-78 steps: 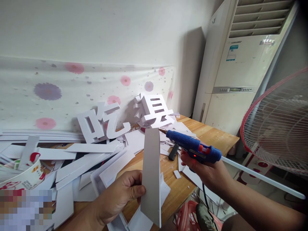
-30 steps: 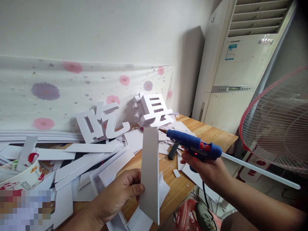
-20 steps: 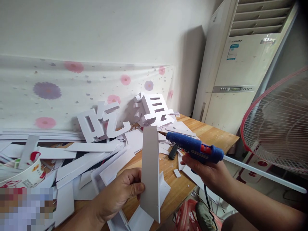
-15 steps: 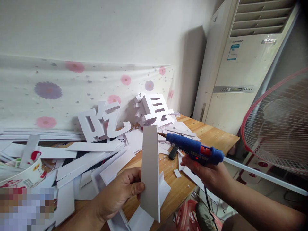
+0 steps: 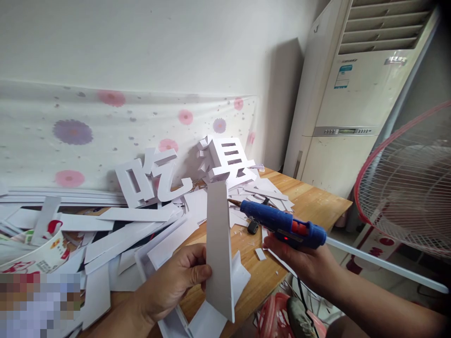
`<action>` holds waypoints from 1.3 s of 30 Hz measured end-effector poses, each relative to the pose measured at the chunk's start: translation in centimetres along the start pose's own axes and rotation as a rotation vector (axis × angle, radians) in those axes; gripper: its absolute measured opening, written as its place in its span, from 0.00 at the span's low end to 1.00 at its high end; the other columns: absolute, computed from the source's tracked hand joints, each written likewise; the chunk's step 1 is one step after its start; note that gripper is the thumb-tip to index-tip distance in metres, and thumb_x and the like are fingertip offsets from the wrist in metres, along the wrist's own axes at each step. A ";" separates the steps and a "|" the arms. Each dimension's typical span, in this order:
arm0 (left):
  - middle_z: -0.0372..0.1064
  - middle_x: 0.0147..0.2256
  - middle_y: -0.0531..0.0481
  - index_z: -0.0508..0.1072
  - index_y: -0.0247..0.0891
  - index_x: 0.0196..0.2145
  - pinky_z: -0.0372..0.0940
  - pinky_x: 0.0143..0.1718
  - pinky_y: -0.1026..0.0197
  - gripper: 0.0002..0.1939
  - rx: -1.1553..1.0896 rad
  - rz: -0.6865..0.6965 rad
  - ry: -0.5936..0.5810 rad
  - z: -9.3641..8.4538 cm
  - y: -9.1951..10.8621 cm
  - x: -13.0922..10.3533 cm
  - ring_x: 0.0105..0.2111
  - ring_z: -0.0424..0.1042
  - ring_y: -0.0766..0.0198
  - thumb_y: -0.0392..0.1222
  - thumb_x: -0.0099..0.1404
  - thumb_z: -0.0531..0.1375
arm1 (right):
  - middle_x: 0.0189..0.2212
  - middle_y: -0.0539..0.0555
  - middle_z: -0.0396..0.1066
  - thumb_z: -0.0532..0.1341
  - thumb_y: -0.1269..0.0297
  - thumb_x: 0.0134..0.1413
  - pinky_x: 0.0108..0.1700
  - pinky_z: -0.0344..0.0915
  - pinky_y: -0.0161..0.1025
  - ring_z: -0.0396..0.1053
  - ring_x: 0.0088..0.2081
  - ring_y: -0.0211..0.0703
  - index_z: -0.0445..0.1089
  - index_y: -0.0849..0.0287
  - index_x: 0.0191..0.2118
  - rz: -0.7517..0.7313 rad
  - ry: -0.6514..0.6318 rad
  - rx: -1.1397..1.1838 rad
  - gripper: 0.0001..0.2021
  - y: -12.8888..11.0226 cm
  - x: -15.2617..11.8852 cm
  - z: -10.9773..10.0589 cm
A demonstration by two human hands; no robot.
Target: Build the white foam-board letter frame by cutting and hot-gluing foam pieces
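A long white foam board piece (image 5: 217, 244) stands upright in front of me, pinched near its lower left edge by my left hand (image 5: 179, 277). Other white panels join it at the bottom, though how they are fixed is partly hidden. My right hand (image 5: 303, 258) is wrapped around a blue hot glue gun (image 5: 278, 223) with a small red light lit. Its nozzle points left, at or very near the board's right edge close to the top. From the gun's back a long white glue stick (image 5: 387, 265) sticks out to the right.
White cut-out characters (image 5: 155, 178) lean at the back beside another one (image 5: 230, 157). Board scraps (image 5: 127, 234) litter the wooden table (image 5: 303, 190). A paper bucket (image 5: 38, 253) stands at left, a pink-rimmed fan (image 5: 405, 188) at right. The gun's cord (image 5: 301, 291) hangs over a red basket (image 5: 271, 319).
The nozzle has slid slightly down along the board's right edge, the glue gun shifting a little left and down. My left hand keeps its grip on the board.
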State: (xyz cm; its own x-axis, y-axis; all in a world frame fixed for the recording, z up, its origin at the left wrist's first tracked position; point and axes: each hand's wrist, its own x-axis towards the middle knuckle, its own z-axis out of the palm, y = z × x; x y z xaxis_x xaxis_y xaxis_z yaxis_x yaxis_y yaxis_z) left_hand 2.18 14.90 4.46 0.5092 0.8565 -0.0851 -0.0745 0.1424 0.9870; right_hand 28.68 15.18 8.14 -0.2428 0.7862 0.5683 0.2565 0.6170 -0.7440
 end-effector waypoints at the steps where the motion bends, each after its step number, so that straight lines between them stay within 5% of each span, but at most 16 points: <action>1: 0.67 0.35 0.50 0.76 0.37 0.39 0.56 0.34 0.65 0.19 -0.004 -0.004 -0.005 0.0 0.0 0.0 0.34 0.62 0.65 0.52 0.54 0.67 | 0.26 0.51 0.66 0.61 0.58 0.58 0.28 0.66 0.39 0.64 0.27 0.42 0.67 0.56 0.32 0.014 -0.009 0.017 0.08 0.0 0.0 0.1; 7: 0.68 0.35 0.49 0.75 0.37 0.38 0.57 0.38 0.63 0.18 -0.034 -0.011 -0.029 0.1 0.0 0.1 0.37 0.65 0.61 0.52 0.54 0.68 | 0.29 0.52 0.69 0.62 0.58 0.59 0.26 0.65 0.36 0.67 0.28 0.43 0.69 0.55 0.40 0.049 -0.029 0.096 0.07 -0.1 -0.1 0.6; 18: 0.68 0.34 0.48 0.75 0.35 0.37 0.58 0.36 0.63 0.19 -0.073 -0.003 0.006 0.2 0.0 0.0 0.35 0.65 0.61 0.51 0.53 0.68 | 0.27 0.51 0.67 0.61 0.58 0.59 0.28 0.66 0.39 0.65 0.28 0.44 0.66 0.55 0.33 -0.020 0.010 -0.023 0.07 0.2 0.0 0.4; 39: 0.66 0.32 0.49 0.73 0.34 0.36 0.56 0.34 0.64 0.21 -0.058 0.019 0.055 0.1 0.1 0.1 0.32 0.63 0.65 0.53 0.52 0.68 | 0.31 0.53 0.71 0.60 0.58 0.60 0.32 0.70 0.43 0.70 0.31 0.48 0.69 0.56 0.37 -0.042 -0.027 -0.073 0.07 0.3 -0.4 0.4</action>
State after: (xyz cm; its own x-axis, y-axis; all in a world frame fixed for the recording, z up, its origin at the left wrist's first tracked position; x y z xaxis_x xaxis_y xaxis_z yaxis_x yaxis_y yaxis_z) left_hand 2.24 14.94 4.57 0.4597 0.8849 -0.0754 -0.1343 0.1532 0.9790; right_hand 28.44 14.99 7.57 -0.2794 0.7590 0.5881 0.3129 0.6511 -0.6915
